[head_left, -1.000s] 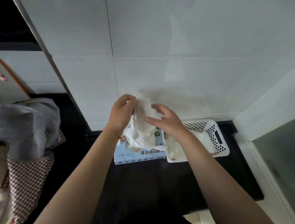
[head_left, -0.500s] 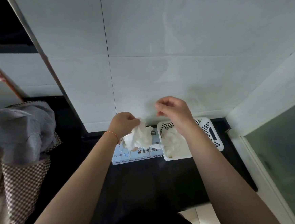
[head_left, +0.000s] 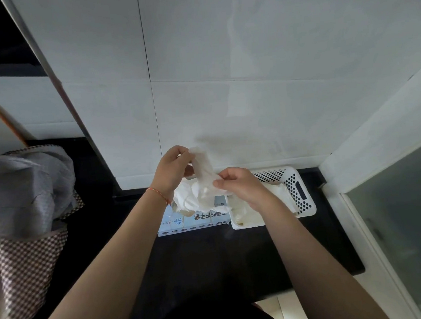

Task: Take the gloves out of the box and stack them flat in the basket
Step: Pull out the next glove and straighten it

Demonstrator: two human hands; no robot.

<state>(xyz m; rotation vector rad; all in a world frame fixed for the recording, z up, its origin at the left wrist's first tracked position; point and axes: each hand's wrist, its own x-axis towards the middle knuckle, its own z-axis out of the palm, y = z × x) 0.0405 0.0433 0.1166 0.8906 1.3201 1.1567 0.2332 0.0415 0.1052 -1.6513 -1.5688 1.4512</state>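
Observation:
A light blue glove box (head_left: 191,220) lies on the black counter against the wall, with crumpled white gloves bulging from its top. Right of it stands a white perforated basket (head_left: 298,190) with pale gloves lying inside. Above the box, my left hand (head_left: 172,171) pinches the upper end of a thin white glove (head_left: 205,169). My right hand (head_left: 239,186) pinches its lower end, over the basket's left part. The glove is stretched between the two hands.
The black counter (head_left: 212,255) runs toward me and ends at a white frame with frosted glass (head_left: 405,219) on the right. A checked bag (head_left: 23,262) with grey plastic in it stands at the left. White tiled wall rises behind.
My left hand has risen from the box with a glove. My right hand has come down from above the basket and taken the glove's lower end.

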